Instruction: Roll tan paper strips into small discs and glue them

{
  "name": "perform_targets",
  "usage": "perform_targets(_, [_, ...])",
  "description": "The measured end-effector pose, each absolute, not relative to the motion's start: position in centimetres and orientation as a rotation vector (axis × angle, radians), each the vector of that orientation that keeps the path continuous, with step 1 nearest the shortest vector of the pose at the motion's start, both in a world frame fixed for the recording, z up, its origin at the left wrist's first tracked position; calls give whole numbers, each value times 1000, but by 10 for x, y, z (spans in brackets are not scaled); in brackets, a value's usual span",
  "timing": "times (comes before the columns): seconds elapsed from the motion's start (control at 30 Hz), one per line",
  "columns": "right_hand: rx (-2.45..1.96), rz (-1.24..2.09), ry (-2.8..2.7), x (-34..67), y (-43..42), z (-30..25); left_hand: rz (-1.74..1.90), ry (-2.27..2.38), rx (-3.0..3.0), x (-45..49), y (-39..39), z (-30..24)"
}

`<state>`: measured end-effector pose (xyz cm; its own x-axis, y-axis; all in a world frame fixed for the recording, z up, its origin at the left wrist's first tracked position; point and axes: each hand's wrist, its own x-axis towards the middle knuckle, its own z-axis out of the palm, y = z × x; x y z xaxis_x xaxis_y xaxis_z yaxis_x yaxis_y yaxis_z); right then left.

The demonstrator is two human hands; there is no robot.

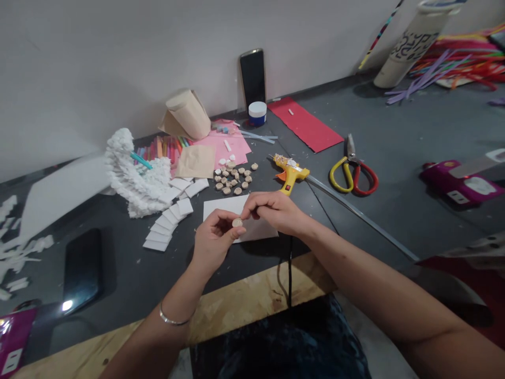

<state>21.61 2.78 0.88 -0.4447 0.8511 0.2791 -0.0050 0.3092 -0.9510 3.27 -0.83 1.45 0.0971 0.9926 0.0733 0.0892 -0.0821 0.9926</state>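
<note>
The left hand point(215, 245) pinches a small wood slice point(237, 222) over a white card point(221, 208); the right hand point(276, 211) closes its fingertips at the slice's top edge, though whether they hold it is unclear. A slack pinch could drop the slice, which might roll toward the yellow glue gun point(291, 173).

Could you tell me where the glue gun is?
In the head view, the glue gun lies beyond the right hand, between the wood slices and scissors.

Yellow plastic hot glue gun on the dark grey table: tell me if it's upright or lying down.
Lying down: the yellow plastic hot glue gun rests on its side, its handle flat along the dark grey table.
</note>
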Motion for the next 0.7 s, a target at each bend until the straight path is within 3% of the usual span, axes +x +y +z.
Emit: perform_targets(0.7, [-1050, 1072, -1456, 215, 37, -4, 1092, 1190, 1303, -2, -8, 24])
